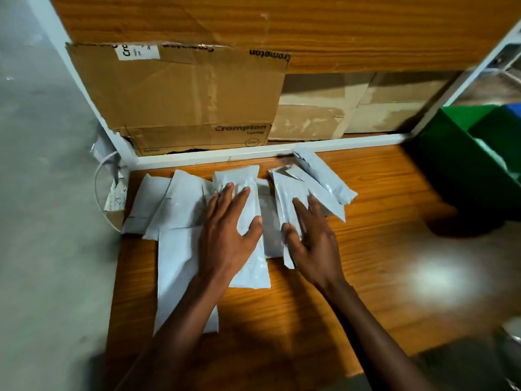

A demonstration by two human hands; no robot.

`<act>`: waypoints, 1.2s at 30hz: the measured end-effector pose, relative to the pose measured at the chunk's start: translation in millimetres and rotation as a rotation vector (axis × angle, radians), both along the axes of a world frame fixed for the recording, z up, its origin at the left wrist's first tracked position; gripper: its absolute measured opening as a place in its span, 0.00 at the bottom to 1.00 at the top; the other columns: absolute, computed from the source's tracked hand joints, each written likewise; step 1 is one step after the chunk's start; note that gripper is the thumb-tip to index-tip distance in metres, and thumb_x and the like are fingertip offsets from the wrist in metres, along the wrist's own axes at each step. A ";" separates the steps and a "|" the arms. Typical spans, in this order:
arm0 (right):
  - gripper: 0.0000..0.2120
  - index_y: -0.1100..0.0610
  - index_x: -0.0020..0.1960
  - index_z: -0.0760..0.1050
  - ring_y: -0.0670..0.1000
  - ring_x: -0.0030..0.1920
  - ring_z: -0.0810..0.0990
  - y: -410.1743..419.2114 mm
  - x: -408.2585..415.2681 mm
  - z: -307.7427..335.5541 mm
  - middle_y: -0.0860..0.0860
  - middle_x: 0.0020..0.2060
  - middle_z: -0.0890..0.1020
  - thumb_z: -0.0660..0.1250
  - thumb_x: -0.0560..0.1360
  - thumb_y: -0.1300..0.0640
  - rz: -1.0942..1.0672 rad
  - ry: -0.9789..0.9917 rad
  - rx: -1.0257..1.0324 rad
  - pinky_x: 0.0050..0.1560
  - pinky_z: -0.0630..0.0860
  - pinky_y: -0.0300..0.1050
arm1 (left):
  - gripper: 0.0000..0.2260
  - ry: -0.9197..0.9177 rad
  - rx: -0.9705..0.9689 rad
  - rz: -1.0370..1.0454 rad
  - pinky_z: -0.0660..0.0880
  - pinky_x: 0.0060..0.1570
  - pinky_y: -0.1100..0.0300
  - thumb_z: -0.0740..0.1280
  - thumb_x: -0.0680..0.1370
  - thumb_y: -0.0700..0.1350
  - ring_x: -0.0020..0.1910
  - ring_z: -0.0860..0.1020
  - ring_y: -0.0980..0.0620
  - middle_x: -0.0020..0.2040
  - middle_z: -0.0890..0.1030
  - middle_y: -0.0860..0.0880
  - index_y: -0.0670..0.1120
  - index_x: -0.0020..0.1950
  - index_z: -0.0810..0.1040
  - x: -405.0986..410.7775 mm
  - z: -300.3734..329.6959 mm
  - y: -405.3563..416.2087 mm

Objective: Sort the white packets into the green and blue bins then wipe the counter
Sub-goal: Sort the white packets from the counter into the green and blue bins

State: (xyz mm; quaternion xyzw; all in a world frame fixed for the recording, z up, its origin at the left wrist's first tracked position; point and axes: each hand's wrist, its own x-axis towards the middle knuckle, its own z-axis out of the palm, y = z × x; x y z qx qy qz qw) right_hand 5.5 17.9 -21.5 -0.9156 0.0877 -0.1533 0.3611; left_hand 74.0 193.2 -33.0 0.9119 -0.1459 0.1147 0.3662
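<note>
On the desk, sorting barely begun: left hand and right hand, fingers flat, press white packets; next, grip one, carry right to green bin.

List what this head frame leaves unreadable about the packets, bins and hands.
- Blue bin: cut off by the right edge, contents unseen.
- Green bin: interior blurred, contents unclear.
- White packets: overlapping, exact count unclear.
- Right hand: grip blurred.
- Left hand: lies flat, covering the packet beneath.
</note>
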 end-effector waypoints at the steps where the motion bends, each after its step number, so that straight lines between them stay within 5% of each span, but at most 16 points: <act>1: 0.28 0.49 0.77 0.66 0.45 0.79 0.54 -4.9 -10.1 1.8 0.50 0.80 0.58 0.63 0.79 0.44 -0.019 -0.015 0.031 0.67 0.61 0.34 | 0.28 0.004 0.007 -0.022 0.53 0.74 0.57 0.59 0.77 0.62 0.79 0.58 0.50 0.79 0.62 0.54 0.57 0.76 0.66 -6.3 3.6 -4.4; 4: 0.27 0.48 0.77 0.66 0.34 0.76 0.54 -24.5 -45.7 7.7 0.48 0.80 0.59 0.66 0.80 0.45 -0.051 -0.064 0.177 0.59 0.60 0.19 | 0.28 0.015 0.015 -0.089 0.55 0.71 0.56 0.61 0.77 0.61 0.79 0.56 0.51 0.79 0.61 0.56 0.59 0.77 0.65 -27.0 12.4 -28.3; 10: 0.28 0.42 0.76 0.62 0.23 0.70 0.53 -69.7 -107.5 18.1 0.41 0.79 0.56 0.65 0.79 0.46 -0.116 -0.146 0.270 0.50 0.65 0.17 | 0.28 -0.019 0.017 -0.178 0.58 0.70 0.56 0.62 0.77 0.61 0.79 0.56 0.51 0.79 0.60 0.57 0.59 0.77 0.64 -72.2 29.1 -92.4; 17: 0.27 0.39 0.76 0.62 0.27 0.72 0.56 -161.7 -194.4 7.3 0.41 0.80 0.56 0.65 0.79 0.44 -0.224 -0.206 0.236 0.56 0.70 0.24 | 0.28 -0.072 0.039 -0.291 0.66 0.72 0.47 0.67 0.78 0.59 0.78 0.58 0.49 0.79 0.61 0.54 0.57 0.77 0.65 -148.8 32.1 -190.4; 22: 0.27 0.41 0.76 0.63 0.40 0.75 0.60 -231.5 -263.8 6.5 0.45 0.80 0.58 0.65 0.79 0.45 -0.371 -0.203 0.171 0.62 0.60 0.22 | 0.29 -0.096 0.065 -0.406 0.62 0.70 0.51 0.64 0.77 0.60 0.78 0.58 0.48 0.79 0.61 0.52 0.56 0.77 0.65 -206.4 35.6 -268.6; 27: 0.26 0.41 0.75 0.65 0.39 0.73 0.62 -290.1 -325.9 3.2 0.46 0.79 0.61 0.65 0.79 0.44 -0.528 -0.219 0.083 0.66 0.66 0.37 | 0.29 -0.153 0.128 -0.534 0.57 0.69 0.55 0.60 0.78 0.63 0.78 0.57 0.48 0.79 0.61 0.51 0.56 0.77 0.64 -253.1 46.7 -340.9; 31: 0.26 0.46 0.75 0.67 0.40 0.73 0.62 -329.9 -359.4 1.4 0.47 0.79 0.61 0.64 0.78 0.43 -0.615 -0.219 0.071 0.64 0.63 0.27 | 0.28 -0.131 0.094 -0.637 0.60 0.69 0.53 0.60 0.78 0.63 0.78 0.58 0.47 0.79 0.61 0.51 0.56 0.78 0.64 -274.9 49.0 -393.4; 36: 0.27 0.44 0.75 0.66 0.41 0.73 0.62 -394.8 -372.1 1.0 0.47 0.79 0.61 0.64 0.78 0.43 -0.666 -0.240 0.032 0.64 0.66 0.36 | 0.28 -0.135 0.080 -0.703 0.66 0.69 0.47 0.59 0.79 0.62 0.78 0.58 0.47 0.80 0.60 0.52 0.58 0.78 0.61 -279.7 48.3 -459.3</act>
